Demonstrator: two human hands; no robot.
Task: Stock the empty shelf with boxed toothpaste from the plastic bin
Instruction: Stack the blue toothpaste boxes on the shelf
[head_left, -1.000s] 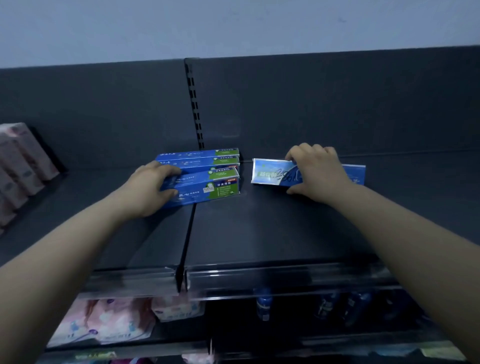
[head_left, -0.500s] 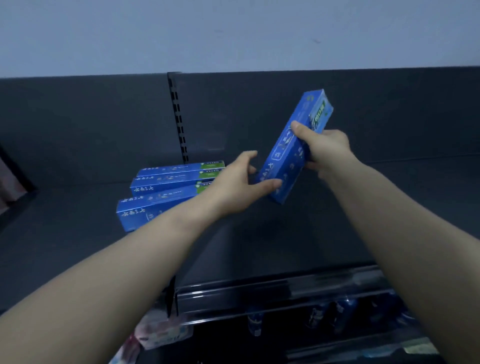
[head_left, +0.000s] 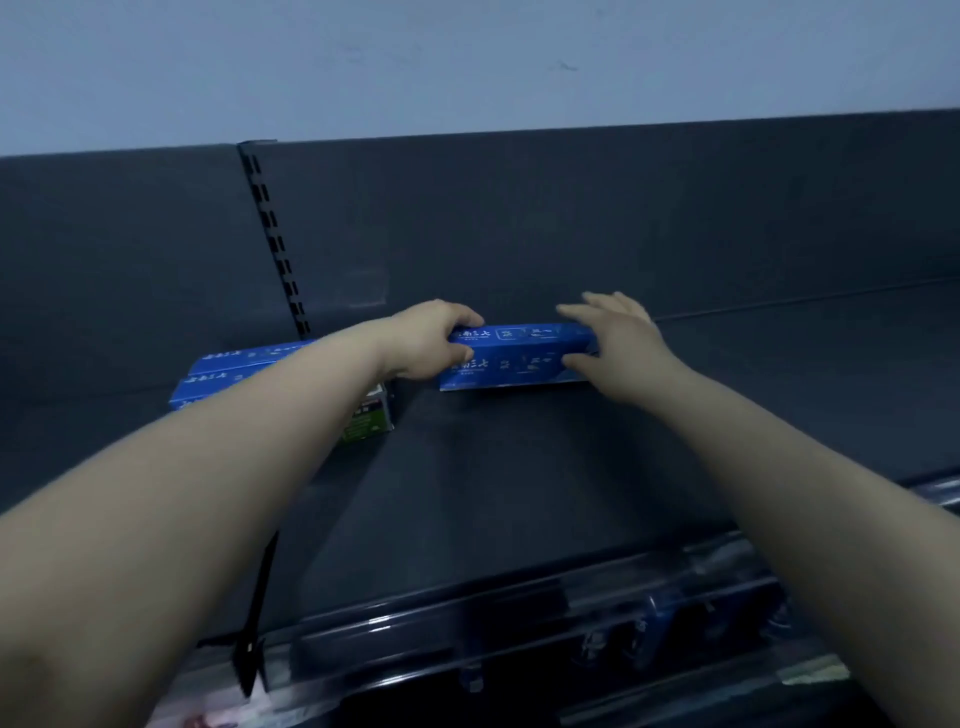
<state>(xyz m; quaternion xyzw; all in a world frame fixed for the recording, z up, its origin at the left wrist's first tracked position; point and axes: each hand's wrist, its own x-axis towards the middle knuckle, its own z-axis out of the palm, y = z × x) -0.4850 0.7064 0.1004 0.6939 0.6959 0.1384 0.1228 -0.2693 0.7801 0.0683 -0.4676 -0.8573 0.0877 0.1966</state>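
Half a second ago the toothpaste box (head_left: 519, 366) was up in the air, tilted steeply with the right hand (head_left: 618, 353) round its middle and the left hand (head_left: 431, 338) at its lower end. Now it lies level on the dark shelf (head_left: 519, 493), close to the back panel (head_left: 571, 223) and to the right of the slotted upright (head_left: 272, 234). A second ago it lay in much the same place with its broad printed face up, while the left hand rested on the stack of boxes (head_left: 228, 371). That hand has since crossed over. Its fingers (head_left: 465, 314) are curled over the top of the box's left end, the thumb on the front face, gripping it. The right hand's fingers (head_left: 597, 312) are nearly straight and spread over the right end, with the thumb touching the front face; they clasp nothing. The stack sits just left of the box, apart from it and partly hidden by the left forearm. It has stayed where it was. Both visible faces of the blue box carry white characters and small framed panels, too blurred to read. The nearest box in the stack shows a green and white end panel (head_left: 369, 421), also illegible. Along the shelf's front edge runs a clear plastic rail (head_left: 467, 623).
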